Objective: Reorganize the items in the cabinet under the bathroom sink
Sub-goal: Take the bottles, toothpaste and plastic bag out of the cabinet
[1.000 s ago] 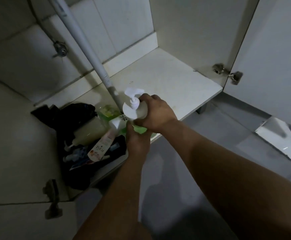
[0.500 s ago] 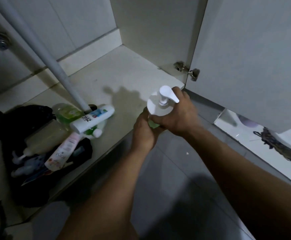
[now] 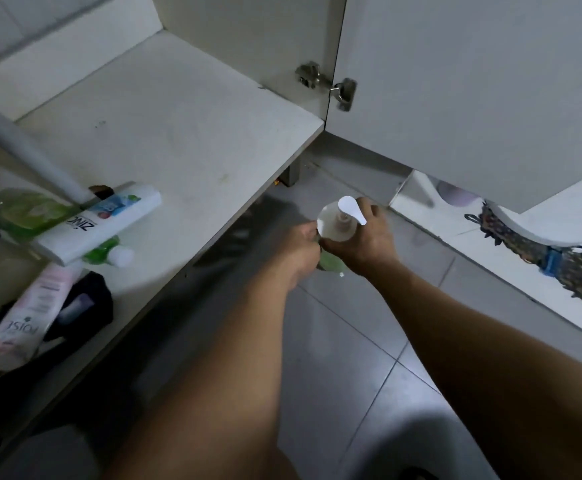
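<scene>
both hands, left hand [image 3: 300,249] and right hand [image 3: 365,242], grip the pump bottle [image 3: 336,226].

I am in a home bathroom, crouched at the open cabinet under the sink. At the upper left of the frame a white drain pipe [image 3: 16,147] slants down to the cabinet shelf [image 3: 185,133], a plain white board with a metal door hinge [image 3: 327,85] at the upper middle and the open cabinet door [image 3: 473,91] filling the upper right. Toiletries lie heaped at the left edge: a white Zinc bottle [image 3: 99,225], a green bottle [image 3: 28,211], a pink Poise tube [image 3: 23,320]. Grey floor tiles [image 3: 352,341] with pale grout lines run across the lower middle, and a patterned cloth [image 3: 559,258] lies at the right edge.
</scene>
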